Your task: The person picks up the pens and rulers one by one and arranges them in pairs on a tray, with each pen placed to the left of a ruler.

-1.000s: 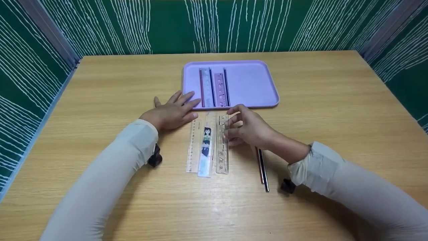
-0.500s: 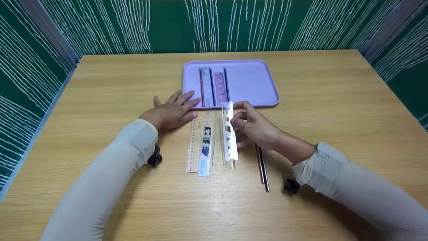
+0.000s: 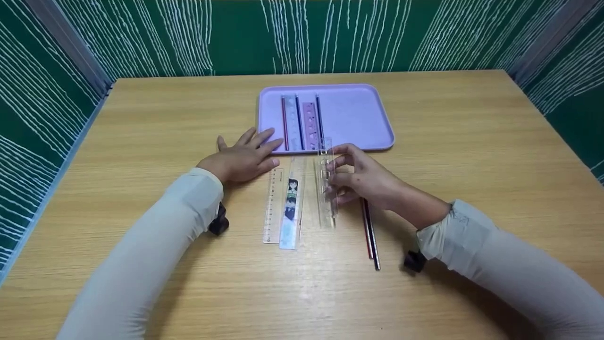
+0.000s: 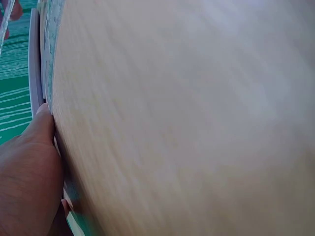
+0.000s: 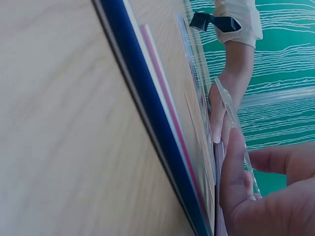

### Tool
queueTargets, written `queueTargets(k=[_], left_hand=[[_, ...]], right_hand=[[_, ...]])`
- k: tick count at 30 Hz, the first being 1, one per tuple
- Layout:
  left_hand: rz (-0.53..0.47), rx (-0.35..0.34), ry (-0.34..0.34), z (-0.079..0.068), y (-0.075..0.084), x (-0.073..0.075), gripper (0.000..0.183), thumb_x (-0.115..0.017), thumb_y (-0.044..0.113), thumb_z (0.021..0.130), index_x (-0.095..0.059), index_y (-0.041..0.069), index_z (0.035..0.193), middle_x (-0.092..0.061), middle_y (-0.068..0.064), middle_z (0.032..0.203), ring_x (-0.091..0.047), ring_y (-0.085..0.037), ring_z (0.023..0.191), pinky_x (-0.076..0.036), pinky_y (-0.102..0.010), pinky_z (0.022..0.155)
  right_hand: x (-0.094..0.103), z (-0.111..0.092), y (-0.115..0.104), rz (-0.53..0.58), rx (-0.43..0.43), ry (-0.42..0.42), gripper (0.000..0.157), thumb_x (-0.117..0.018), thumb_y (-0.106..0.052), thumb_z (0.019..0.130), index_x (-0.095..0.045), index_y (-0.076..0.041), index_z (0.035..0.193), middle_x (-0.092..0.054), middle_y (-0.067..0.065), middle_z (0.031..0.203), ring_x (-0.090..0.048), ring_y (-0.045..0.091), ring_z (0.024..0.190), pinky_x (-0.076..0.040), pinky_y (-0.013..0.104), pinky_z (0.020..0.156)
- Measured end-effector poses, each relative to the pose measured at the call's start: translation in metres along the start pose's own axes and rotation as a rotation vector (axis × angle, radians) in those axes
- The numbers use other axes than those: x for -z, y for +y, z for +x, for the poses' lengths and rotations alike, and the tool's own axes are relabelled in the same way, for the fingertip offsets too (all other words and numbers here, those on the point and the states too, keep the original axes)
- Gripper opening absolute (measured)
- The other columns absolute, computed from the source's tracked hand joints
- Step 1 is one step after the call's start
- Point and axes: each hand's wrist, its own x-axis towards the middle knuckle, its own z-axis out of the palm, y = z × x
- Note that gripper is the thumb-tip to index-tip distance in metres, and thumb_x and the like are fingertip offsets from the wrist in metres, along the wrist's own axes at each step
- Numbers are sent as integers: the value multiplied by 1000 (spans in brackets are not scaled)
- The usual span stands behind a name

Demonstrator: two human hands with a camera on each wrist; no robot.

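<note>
In the head view my right hand (image 3: 365,179) pinches a clear stencil ruler (image 3: 325,189) by its right edge. The ruler is held up off the table, its far end overlapping the tray's near rim. The right wrist view shows the thumb (image 5: 234,172) on one side of the ruler and fingers on the other. My left hand (image 3: 243,158) lies spread, its fingertips over the near left corner of the purple tray (image 3: 354,118). Just right of its thumb lie a clear ruler (image 3: 272,208) and a ruler with a cartoon print (image 3: 291,208).
On the tray, a red pencil (image 3: 284,123), a pale blue ruler (image 3: 292,123), a pink stencil ruler (image 3: 310,125) and two dark pencils (image 3: 319,113) lie side by side. Two more pencils (image 3: 370,236) lie on the table beneath the right wrist.
My right hand has picked the clear stencil ruler up from the table beside the printed ruler, shifting it slightly right and toward the tray. Its flat face has turned. The left hand stays put.
</note>
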Motion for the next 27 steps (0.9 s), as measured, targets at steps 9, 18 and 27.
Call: queueTargets(k=[9, 18, 27], left_hand=[[-6, 5, -11, 0, 1, 1, 63, -23, 68, 104, -3, 51, 161, 12, 14, 172, 16, -27, 160, 10, -83, 111], [-16, -3, -4, -1, 2, 3, 63, -24, 68, 104, -4, 52, 161, 12, 14, 172, 16, -28, 160, 10, -84, 110], [-16, -1, -3, -1, 1, 2, 62, -24, 68, 103, -4, 52, 160, 12, 14, 172, 16, -28, 160, 11, -83, 111]], right_hand=[[7, 8, -3, -20, -5, 19, 60, -55, 3, 97, -33, -17, 149, -48, 13, 132, -71, 27, 86, -64, 39, 69], [20, 19, -9, -23, -30, 81, 59, -53, -1, 102, -32, -22, 153, -51, 10, 124, -69, 24, 87, -64, 37, 67], [34, 37, -11, 9, -34, 157, 50, -49, -8, 106, -36, -24, 151, -46, 5, 123, -67, 20, 87, -60, 29, 64]])
